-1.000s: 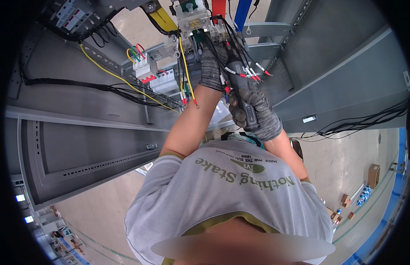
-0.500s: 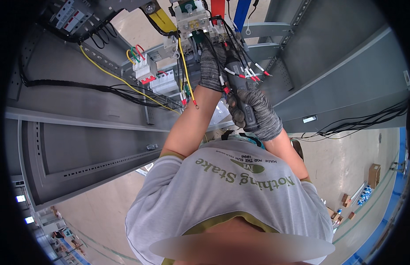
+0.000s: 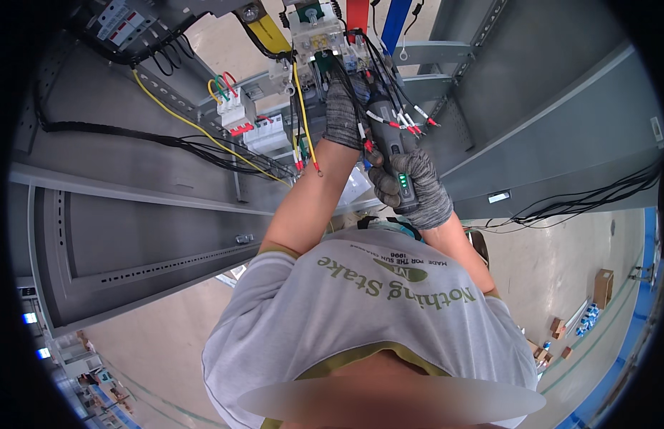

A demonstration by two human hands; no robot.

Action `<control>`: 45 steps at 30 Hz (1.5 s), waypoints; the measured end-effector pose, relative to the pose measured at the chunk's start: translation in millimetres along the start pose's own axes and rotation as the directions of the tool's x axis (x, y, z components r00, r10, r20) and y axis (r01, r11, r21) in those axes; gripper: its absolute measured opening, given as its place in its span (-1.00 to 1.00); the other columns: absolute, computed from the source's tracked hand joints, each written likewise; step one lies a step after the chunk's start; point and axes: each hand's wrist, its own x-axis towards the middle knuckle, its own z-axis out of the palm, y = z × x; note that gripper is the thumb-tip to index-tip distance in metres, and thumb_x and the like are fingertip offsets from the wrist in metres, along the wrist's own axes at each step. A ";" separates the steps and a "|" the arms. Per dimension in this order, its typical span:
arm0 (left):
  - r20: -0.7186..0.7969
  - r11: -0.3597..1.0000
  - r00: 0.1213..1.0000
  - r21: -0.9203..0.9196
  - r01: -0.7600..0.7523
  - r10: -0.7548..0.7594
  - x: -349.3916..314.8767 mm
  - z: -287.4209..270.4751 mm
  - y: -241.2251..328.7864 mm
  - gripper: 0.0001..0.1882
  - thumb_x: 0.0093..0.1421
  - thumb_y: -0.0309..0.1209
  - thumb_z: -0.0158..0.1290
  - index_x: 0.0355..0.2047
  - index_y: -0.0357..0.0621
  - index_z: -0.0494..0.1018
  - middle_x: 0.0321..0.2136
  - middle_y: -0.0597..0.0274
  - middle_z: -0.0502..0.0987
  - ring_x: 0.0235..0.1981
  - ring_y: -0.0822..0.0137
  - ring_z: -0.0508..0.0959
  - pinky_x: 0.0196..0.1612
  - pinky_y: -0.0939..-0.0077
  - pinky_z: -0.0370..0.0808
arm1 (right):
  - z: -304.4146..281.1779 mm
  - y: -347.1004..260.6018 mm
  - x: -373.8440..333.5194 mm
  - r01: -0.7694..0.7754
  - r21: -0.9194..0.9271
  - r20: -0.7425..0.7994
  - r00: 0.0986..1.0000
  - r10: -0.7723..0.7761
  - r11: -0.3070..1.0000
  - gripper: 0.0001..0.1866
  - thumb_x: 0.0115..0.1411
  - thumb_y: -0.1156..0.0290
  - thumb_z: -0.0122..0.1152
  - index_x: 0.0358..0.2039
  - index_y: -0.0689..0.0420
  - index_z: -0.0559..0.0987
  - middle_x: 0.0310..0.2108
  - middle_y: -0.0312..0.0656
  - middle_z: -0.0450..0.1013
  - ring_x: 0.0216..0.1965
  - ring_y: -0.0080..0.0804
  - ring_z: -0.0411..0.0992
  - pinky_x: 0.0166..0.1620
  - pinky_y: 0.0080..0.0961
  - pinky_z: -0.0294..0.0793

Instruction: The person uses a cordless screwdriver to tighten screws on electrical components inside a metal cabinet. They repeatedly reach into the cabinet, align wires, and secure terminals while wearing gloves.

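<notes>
My right hand (image 3: pixel 426 187), in a grey knit glove, is wrapped round a dark grey cordless electric screwdriver (image 3: pixel 392 136). Small green lights glow on the screwdriver's body, and its far end points up among the wires. Beside it my gloved left hand (image 3: pixel 342 107) reaches up under a clear-covered terminal block (image 3: pixel 317 39). Wires and the block hide its fingers, so I cannot make out what they hold. Black wires with red-tipped ring lugs (image 3: pixel 412 129) hang over the screwdriver. A yellow wire (image 3: pixel 304 114) dangles left of my left wrist.
Grey cabinet walls surround my arms, with a door panel (image 3: pixel 153 250) at left. Yellow (image 3: pixel 269 32), red (image 3: pixel 357 20) and blue (image 3: pixel 395 25) bars stand at the back. White breakers (image 3: pixel 235 114) sit left of my left hand. A black wire bundle (image 3: pixel 586 200) hangs at right.
Green lights now show on the screwdriver. My right hand has shifted its hold a little, uncovering more of the body. My left hand stays at the terminal block.
</notes>
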 end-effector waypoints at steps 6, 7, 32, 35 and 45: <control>-0.043 0.977 0.999 -0.213 -0.008 -0.001 46.9 -54.2 -21.7 -0.21 0.21 0.26 -0.18 0.09 -0.24 0.31 -0.04 -0.07 0.45 -0.15 0.04 0.49 -0.08 0.18 0.48 | 4.9 4.3 3.8 0.004 -0.009 0.050 0.999 -0.003 1.000 -0.42 0.10 0.31 0.26 0.08 0.20 0.25 -0.32 -0.25 0.31 -0.60 -0.65 0.30 -0.68 -0.74 0.38; 0.002 0.964 0.999 -0.266 -0.030 0.032 36.2 -40.7 -21.4 -0.21 0.21 0.26 -0.17 0.09 -0.24 0.31 -0.04 -0.08 0.45 -0.15 0.04 0.50 -0.07 0.20 0.48 | 2.7 5.1 4.1 0.023 -0.017 0.045 0.999 -0.022 1.000 -0.43 0.11 0.30 0.26 0.07 0.20 0.26 -0.32 -0.26 0.31 -0.60 -0.66 0.30 -0.68 -0.74 0.38; -0.026 0.956 0.994 -0.272 -0.111 0.108 -27.0 23.3 -10.3 -0.42 0.30 0.09 -0.16 0.00 -0.19 0.39 -0.22 0.07 0.51 -0.31 0.18 0.51 -0.19 0.28 0.51 | 9.4 19.0 1.6 0.087 -0.027 -0.010 0.996 -0.087 0.996 -0.54 0.13 0.38 0.21 -0.02 0.21 0.26 -0.32 -0.24 0.32 -0.60 -0.64 0.31 -0.67 -0.73 0.40; 0.112 0.965 0.989 -0.254 -0.064 0.095 17.5 -29.0 -20.3 -0.45 0.30 0.05 -0.11 -0.01 -0.20 0.40 -0.21 0.09 0.52 -0.31 0.19 0.52 -0.19 0.32 0.52 | 11.3 21.5 2.0 0.049 0.010 0.014 0.999 -0.049 0.999 -0.55 0.14 0.41 0.18 0.01 0.18 0.28 -0.32 -0.23 0.35 -0.59 -0.61 0.34 -0.66 -0.71 0.40; 0.020 0.976 0.999 -0.216 -0.033 0.038 -78.7 25.0 -17.9 -0.62 0.32 -0.13 -0.10 -0.05 -0.16 0.40 -0.28 0.12 0.53 -0.32 0.20 0.54 -0.23 0.30 0.57 | 4.2 35.5 -26.2 0.071 -0.078 -0.040 0.996 -0.074 0.994 -0.47 0.10 0.27 0.23 0.03 0.19 0.32 -0.34 -0.24 0.37 -0.56 -0.61 0.41 -0.60 -0.70 0.44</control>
